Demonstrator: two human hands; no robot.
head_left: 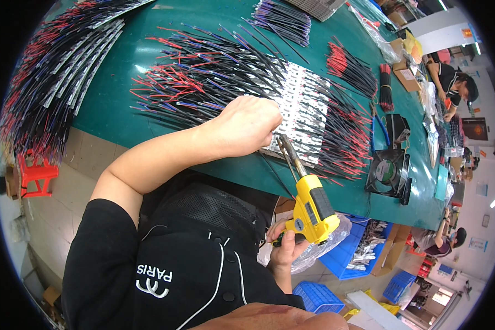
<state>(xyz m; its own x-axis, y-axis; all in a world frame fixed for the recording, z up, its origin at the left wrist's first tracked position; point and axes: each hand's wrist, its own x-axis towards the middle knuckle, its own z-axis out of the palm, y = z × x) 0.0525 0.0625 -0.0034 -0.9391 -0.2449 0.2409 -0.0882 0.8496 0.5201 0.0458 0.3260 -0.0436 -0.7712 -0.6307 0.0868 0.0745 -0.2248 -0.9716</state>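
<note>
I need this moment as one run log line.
left hand: curled at white strips | right hand: holding yellow tool | tool tip: beside left hand

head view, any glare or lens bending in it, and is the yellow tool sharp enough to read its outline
Head view: pale glare on the green tabletop, left of the middle wires and right of the black fan; head view: fisheye bending, with a curved black rim and a tilted room at right; head view: the yellow tool has a clear outline.
</note>
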